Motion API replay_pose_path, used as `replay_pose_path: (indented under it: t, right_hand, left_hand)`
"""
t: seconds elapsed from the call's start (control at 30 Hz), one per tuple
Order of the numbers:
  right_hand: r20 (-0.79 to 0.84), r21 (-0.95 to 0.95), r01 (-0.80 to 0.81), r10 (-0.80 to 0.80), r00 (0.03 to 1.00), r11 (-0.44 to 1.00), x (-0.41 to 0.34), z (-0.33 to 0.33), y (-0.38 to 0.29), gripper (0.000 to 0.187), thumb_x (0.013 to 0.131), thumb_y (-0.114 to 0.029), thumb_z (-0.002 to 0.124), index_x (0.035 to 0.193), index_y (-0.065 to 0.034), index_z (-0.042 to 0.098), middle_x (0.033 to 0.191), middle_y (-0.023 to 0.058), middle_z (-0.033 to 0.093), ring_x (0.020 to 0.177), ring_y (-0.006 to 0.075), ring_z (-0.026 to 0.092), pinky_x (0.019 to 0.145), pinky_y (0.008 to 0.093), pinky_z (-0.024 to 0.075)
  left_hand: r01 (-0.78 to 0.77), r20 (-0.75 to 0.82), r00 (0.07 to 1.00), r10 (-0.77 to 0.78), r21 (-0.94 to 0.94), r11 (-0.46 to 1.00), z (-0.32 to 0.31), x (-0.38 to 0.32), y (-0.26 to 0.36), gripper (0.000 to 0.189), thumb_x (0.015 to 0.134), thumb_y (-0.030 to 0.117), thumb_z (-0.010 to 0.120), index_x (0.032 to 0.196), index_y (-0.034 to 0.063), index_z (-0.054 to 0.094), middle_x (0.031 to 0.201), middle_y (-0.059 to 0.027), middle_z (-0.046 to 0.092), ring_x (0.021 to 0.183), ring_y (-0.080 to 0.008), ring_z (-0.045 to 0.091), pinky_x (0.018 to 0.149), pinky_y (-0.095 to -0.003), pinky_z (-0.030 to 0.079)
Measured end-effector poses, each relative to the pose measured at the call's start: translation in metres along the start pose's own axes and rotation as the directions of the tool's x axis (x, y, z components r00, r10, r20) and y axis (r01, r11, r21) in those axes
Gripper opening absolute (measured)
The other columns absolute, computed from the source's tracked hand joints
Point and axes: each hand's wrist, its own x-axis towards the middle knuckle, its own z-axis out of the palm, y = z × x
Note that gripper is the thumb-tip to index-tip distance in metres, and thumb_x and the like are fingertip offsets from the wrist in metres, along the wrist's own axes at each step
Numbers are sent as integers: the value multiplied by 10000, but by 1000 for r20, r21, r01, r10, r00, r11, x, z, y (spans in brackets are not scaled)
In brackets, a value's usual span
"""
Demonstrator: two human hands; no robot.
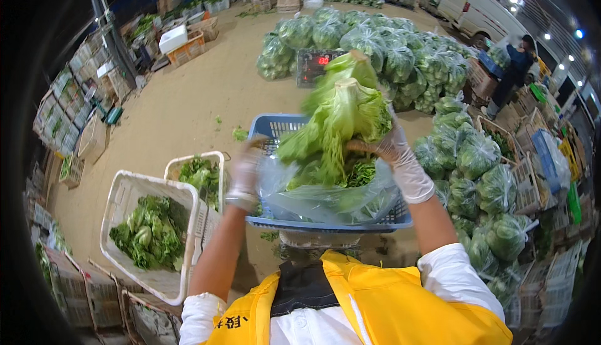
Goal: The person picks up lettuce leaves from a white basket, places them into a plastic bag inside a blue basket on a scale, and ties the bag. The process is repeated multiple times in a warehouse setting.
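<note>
My right hand [392, 155], in a thin translucent glove, holds leafy lettuce heads [350, 105] with the cut stem ends up. They hang over an opened clear plastic bag [328, 204] lined inside a blue plastic basket [404, 220]. More greens lie in the bag. My left hand [246, 166], also gloved and blurred by motion, is at the basket's left side, apart from the lettuce; nothing shows in it, and its fingers look spread. Behind the basket stands a scale's display [319, 63] with lit red digits, partly hidden by the lettuce.
At left stand a white plastic crate [117, 213] and a smaller white crate [173, 162], both with loose lettuce. Bagged vegetables [371, 40] are piled ahead, and more bags [479, 157] at right. A person [514, 73] stands at far right near a white van [483, 7].
</note>
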Motion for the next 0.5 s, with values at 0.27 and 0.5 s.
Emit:
replay_pose_path:
  t: [0.27, 0.5]
  right_hand:
    - [695, -706, 658, 80, 714, 261, -3, -37, 103, 438, 669, -157, 727, 1075, -109, 569, 1371, 112, 425, 1133, 290, 534, 868, 422, 478]
    - [830, -485, 814, 460, 315, 318, -30, 12, 166, 461, 721, -132, 672, 1169, -107, 564, 1380, 114, 419, 1132, 360, 518, 861, 467, 455]
  left_hand:
    - [-474, 673, 484, -559, 739, 479, 127, -63, -69, 353, 821, 364, 605, 1104, 153, 627, 962, -166, 666, 904, -351, 635, 785, -431, 500]
    - [-630, 757, 647, -92, 599, 495, 121, -85, -41, 204, 826, 232, 568, 1011, 234, 653, 724, -60, 618, 656, -276, 632, 554, -394, 491]
